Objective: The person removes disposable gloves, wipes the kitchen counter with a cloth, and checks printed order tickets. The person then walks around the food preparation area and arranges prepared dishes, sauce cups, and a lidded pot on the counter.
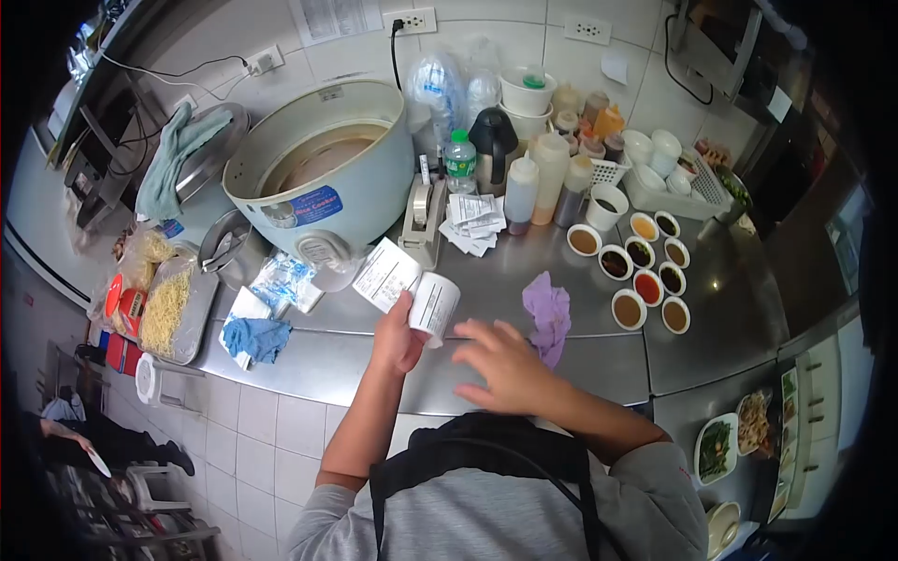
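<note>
My left hand [400, 338] is closed on printed paper slips [386, 275], held up over the front of the steel counter. One part lies flat and faces me, while a curled part [435, 304] bends over to the right. My right hand [503, 366] hangs just right of the slips, fingers spread, with nothing in it. A crumpled purple cloth [547, 313] lies beyond my right hand. Behind the slips stand a tape dispenser [423, 220] and a small pile of other printed slips [472, 222].
A large rice cooker [318, 168] stands at the back left, near a tray of noodles [168, 313] and a blue cloth [255, 338]. Squeeze bottles [521, 194] and several small sauce cups [627, 309] occupy the right. Another person [103, 444] is at the lower left.
</note>
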The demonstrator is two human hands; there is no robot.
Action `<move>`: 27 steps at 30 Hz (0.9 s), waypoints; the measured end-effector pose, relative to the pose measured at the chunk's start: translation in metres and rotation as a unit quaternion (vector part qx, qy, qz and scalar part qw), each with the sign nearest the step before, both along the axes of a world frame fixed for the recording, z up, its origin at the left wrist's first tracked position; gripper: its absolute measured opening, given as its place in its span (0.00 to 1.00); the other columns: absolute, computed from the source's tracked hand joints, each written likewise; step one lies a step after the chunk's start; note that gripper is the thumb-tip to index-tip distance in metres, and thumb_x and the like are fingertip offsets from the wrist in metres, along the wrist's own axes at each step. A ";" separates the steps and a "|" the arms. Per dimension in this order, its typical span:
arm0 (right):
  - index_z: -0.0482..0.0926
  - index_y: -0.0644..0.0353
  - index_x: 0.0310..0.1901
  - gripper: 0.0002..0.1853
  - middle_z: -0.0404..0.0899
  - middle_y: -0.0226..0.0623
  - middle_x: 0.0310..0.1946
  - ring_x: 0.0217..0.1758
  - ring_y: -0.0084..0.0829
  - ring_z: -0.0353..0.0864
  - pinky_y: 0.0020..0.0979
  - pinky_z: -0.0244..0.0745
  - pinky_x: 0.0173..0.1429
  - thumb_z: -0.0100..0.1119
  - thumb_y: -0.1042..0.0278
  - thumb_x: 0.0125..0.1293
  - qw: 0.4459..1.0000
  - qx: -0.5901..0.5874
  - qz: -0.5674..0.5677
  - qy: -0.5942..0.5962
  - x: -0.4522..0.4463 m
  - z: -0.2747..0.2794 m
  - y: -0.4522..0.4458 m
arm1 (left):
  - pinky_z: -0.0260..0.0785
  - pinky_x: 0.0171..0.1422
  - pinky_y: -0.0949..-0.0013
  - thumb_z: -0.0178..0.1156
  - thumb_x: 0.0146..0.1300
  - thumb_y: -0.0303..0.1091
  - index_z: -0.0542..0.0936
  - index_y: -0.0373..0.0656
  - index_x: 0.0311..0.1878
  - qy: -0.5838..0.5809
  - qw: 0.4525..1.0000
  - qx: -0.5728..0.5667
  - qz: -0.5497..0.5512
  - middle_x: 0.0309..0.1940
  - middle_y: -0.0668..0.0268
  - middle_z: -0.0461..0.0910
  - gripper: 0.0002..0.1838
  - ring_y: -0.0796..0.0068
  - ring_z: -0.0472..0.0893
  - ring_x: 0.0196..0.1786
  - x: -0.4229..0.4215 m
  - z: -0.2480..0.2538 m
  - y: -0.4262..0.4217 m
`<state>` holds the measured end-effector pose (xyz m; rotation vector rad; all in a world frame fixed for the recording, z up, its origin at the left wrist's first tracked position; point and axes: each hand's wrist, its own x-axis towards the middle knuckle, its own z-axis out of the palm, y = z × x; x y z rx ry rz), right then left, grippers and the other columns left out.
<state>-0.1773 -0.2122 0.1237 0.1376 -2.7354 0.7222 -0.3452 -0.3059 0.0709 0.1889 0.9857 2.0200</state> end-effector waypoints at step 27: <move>0.67 0.63 0.53 0.22 0.70 0.56 0.44 0.43 0.46 0.71 0.38 0.65 0.49 0.45 0.71 0.53 0.794 0.262 -0.200 0.511 -0.176 0.390 0.409 | 0.68 0.38 0.76 0.36 0.66 0.43 0.63 0.42 0.54 0.012 0.990 -0.077 0.113 0.46 0.65 0.74 0.19 0.75 0.78 0.39 0.037 -0.048 0.018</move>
